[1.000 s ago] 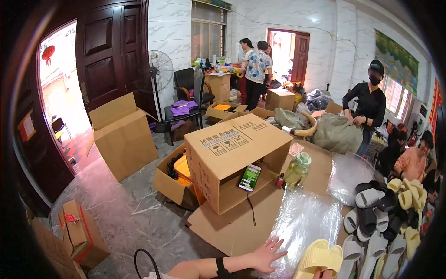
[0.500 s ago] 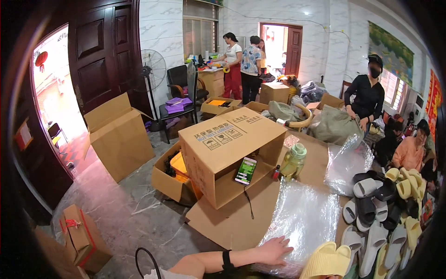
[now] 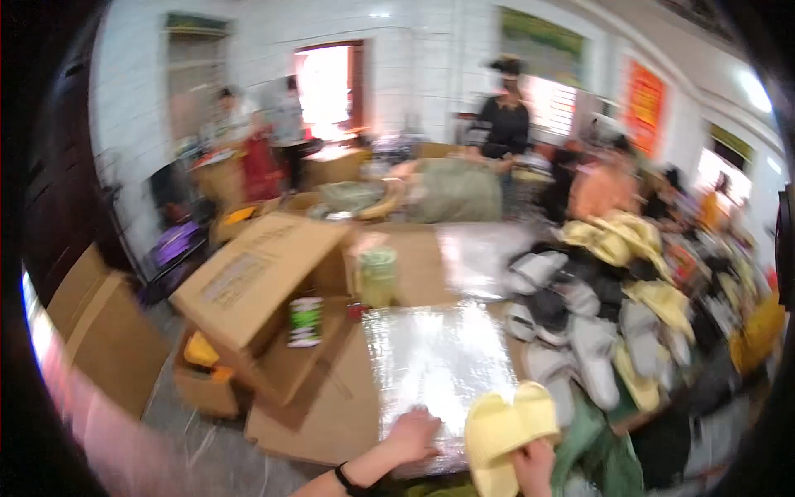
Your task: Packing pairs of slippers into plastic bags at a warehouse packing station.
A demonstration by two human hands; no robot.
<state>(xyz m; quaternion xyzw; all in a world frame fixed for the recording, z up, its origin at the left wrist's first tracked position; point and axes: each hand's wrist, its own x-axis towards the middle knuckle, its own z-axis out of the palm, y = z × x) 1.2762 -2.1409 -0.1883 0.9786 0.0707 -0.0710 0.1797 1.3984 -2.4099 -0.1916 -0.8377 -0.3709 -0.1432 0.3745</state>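
Observation:
My right hand (image 3: 534,464) grips a pair of pale yellow slippers (image 3: 490,435) at their near side, and their rounded ends point away from me. To its left, my left hand (image 3: 414,435) rests on a stack of clear plastic bags (image 3: 443,352), fingers laid on the shiny film and somewhat blurred. A dark band circles my left wrist. Beyond the slippers in my hand, a heap of grey, black and yellow slippers (image 3: 592,348) covers the right side.
An open carton (image 3: 248,282) lies on its side at left, a phone (image 3: 305,321) standing in it. Beside it is a greenish bottle (image 3: 377,277). More plastic film (image 3: 480,257) and a sack (image 3: 455,190) lie farther back. A person in black (image 3: 503,124) stands behind the sack.
The view has swung to the right and blurred. My right hand now shows plainly, holding the yellow slippers. My left hand stays on the plastic bags, its fingers less spread.

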